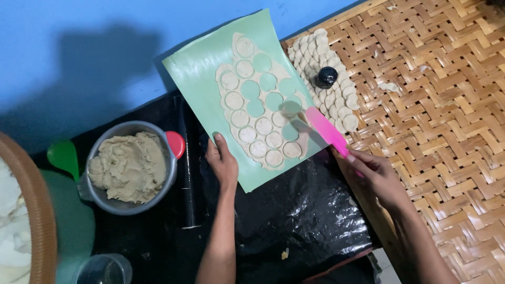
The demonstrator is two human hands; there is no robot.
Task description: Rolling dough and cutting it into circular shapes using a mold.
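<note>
The right hand holds a pink spatula tight over the dough circles. The left hand rests flat and open on the green sheet.

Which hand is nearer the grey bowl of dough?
Left. The left hand rests on the green sheet's near edge, just right of the grey bowl of dough. The right hand is farther right, holding the pink spatula.
</note>
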